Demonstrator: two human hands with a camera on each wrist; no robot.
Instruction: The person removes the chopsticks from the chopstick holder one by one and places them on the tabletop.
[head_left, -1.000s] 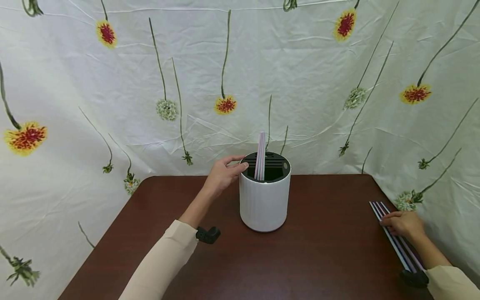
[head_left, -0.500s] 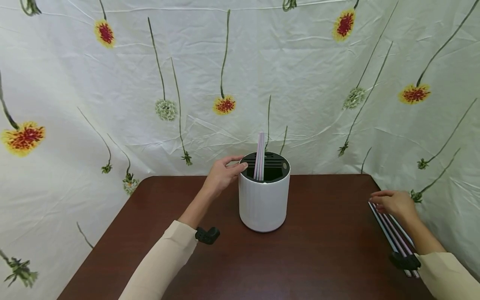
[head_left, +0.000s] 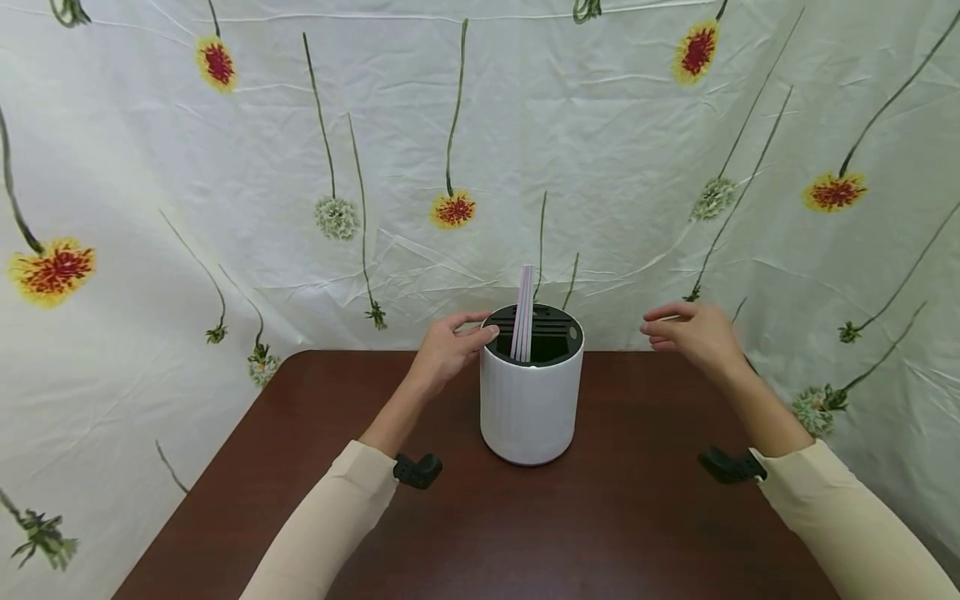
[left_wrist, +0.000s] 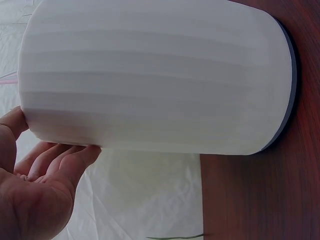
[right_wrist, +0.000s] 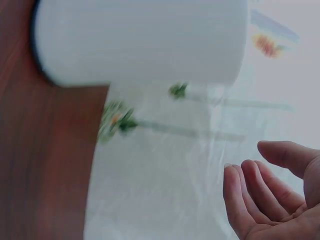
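A white round utensil holder (head_left: 528, 412) with a black slotted top (head_left: 551, 321) stands upright on the dark table. Several long thin sticks (head_left: 522, 312), pale pink and lilac, lean out of its opening. My left hand (head_left: 442, 354) grips the holder's left side by the rim. In the left wrist view its thumb lies at the top edge and its fingers (left_wrist: 75, 162) press the ribbed wall. To the right of the holder, my right hand (head_left: 697, 333) is raised, fingers loosely bent and holding nothing. In the right wrist view a gap shows between the thumb and fingertips (right_wrist: 232, 175).
The brown table (head_left: 637, 517) ends at the back against a white flower-printed cloth (head_left: 480, 125). A black wrist camera (head_left: 416, 472) is strapped on the left wrist and another black camera (head_left: 727, 465) on the right. My right forearm and sleeve cover the table's right edge.
My right hand has left the loose sticks at the table's right side and moved up and left, empty, towards the holder. Those sticks are now hidden. My left hand stays put.
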